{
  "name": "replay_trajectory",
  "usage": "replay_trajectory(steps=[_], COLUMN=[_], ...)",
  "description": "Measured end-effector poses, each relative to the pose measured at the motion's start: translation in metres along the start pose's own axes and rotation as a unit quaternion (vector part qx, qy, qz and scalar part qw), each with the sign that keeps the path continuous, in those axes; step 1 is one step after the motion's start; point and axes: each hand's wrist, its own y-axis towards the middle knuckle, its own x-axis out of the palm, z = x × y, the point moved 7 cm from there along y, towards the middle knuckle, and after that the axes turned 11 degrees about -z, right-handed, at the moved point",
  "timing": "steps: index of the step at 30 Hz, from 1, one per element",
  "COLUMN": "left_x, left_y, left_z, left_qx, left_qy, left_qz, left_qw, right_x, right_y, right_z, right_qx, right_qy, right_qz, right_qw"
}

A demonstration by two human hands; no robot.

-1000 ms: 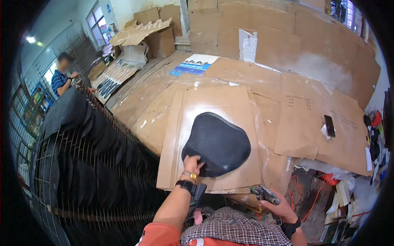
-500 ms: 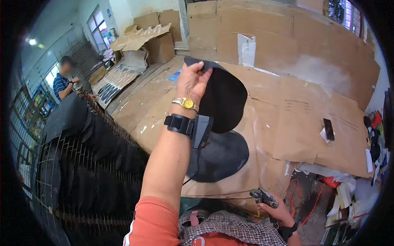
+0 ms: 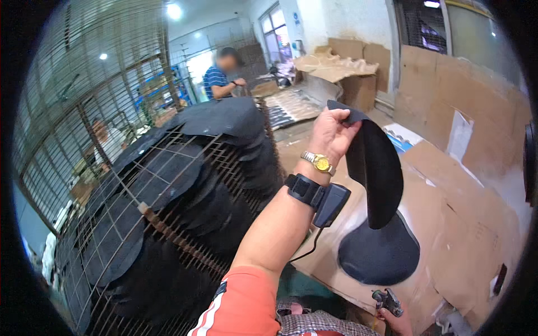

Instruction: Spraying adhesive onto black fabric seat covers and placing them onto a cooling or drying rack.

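Note:
My left hand is raised over the table, its fingers closed on the upper corner of a black rounded sheet. The sheet hangs down, curved along its length. Below it, a second black rounded piece lies flat on the cardboard-covered table. Low in the view, my right hand grips a small spray gun, near the table's front edge. A wristwatch and a strapped-on black box with a cable sit on my left wrist.
Close on my left stands a wire rack layered with many black sheets. Beyond it a person in a striped blue shirt stands by a low surface with pale and dark strips. Cardboard lines the wall; a cardboard box stands behind.
The view has swung left, bringing more of the rack into sight. My left hand still holds the sheet, which now hangs more curved and edge-on. The spray gun stays in my right hand.

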Motion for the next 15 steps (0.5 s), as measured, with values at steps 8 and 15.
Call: replay_trajectory(steps=[8, 15], left_x=[0.03, -0.055], left_y=[-0.088, -0.297], left_z=[0.293, 0.45], left_qx=[0.17, 0.234], left_qy=[0.214, 0.42], left_qz=[-0.038, 0.33], left_qw=[0.961, 0.812], right_x=[0.066, 0.093], right_y=[0.04, 0.091], right_z=[-0.048, -0.043], right_qx=[0.081, 0.095], right_qy=[-0.06, -0.117], right_qz=[-0.085, -0.176], right_qw=[0.991, 0.973])
